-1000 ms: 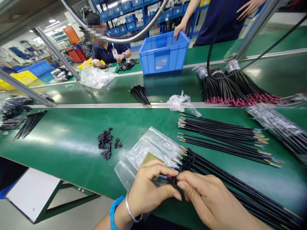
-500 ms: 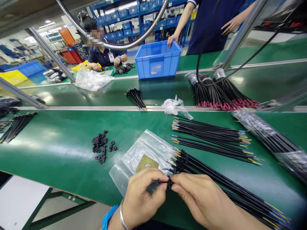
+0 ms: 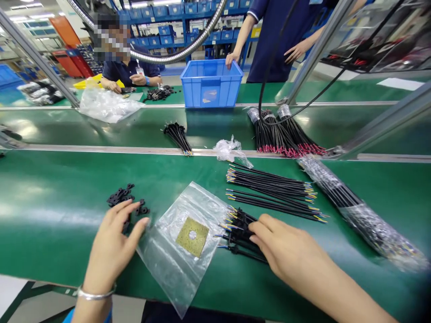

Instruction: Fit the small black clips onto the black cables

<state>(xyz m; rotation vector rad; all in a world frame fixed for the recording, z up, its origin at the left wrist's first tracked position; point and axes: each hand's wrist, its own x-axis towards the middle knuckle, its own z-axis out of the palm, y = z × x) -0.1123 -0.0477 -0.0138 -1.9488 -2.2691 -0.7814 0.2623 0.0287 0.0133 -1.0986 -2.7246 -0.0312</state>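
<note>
My left hand (image 3: 112,244) is spread, thumb apart from the fingers, at the near edge of a pile of small black plastic parts (image 3: 120,195). On the right, my right hand (image 3: 283,244) has its fingers together over black cables (image 3: 247,251) fitted with black parts near their stripped ends; what its fingertips grip, if anything, is hidden. Between the hands lies a clear zip bag (image 3: 178,287) with a yellowish square piece (image 3: 192,237) that has a round hole. Behind my right hand, loose black cables (image 3: 269,181) lie in two groups.
A wrapped cable bundle (image 3: 360,208) lies at the right. Beyond the metal rail are red-tipped cables (image 3: 286,134), a short cable bunch (image 3: 178,137) and a blue crate (image 3: 211,85) held by a standing person's hand (image 3: 232,58). Another person sits at the back left.
My left hand has moved left from the cable end to the small black parts and opened. My right hand has shifted over the cables. The view has turned slightly right.
</note>
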